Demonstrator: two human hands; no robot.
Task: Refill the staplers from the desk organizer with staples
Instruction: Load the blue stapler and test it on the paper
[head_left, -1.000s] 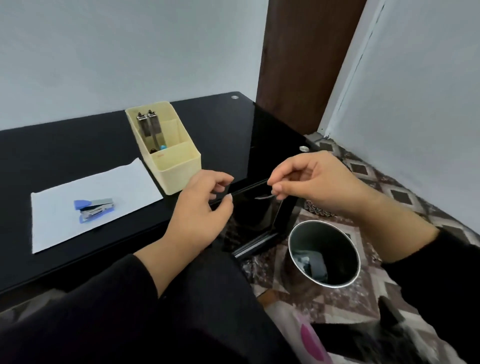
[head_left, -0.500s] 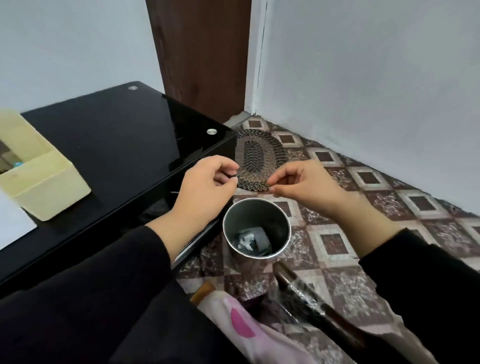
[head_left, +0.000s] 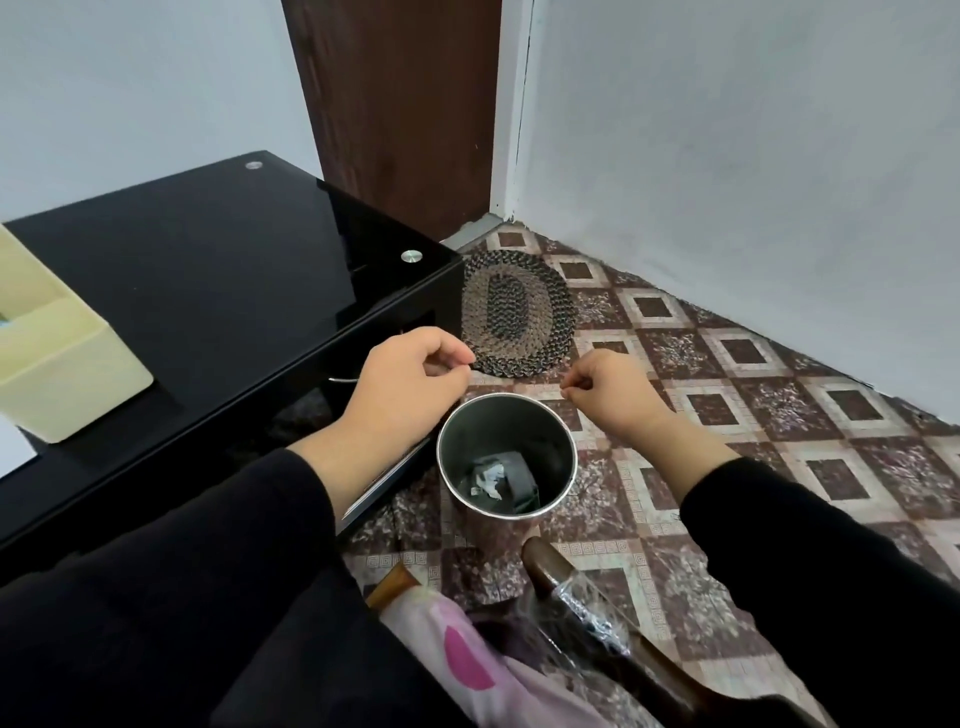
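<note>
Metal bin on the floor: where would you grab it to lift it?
The metal bin stands upright, mouth open, so pinch its rim from above, probably on the right side: the black table crowds its left, while floor tiles lie free to its right.

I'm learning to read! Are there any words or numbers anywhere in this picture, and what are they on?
None can be read.
The cream desk organizer shows no print.
The scraps in the metal bin are too blurred to tell.
The floor tiles carry only patterns, not letters.
</note>
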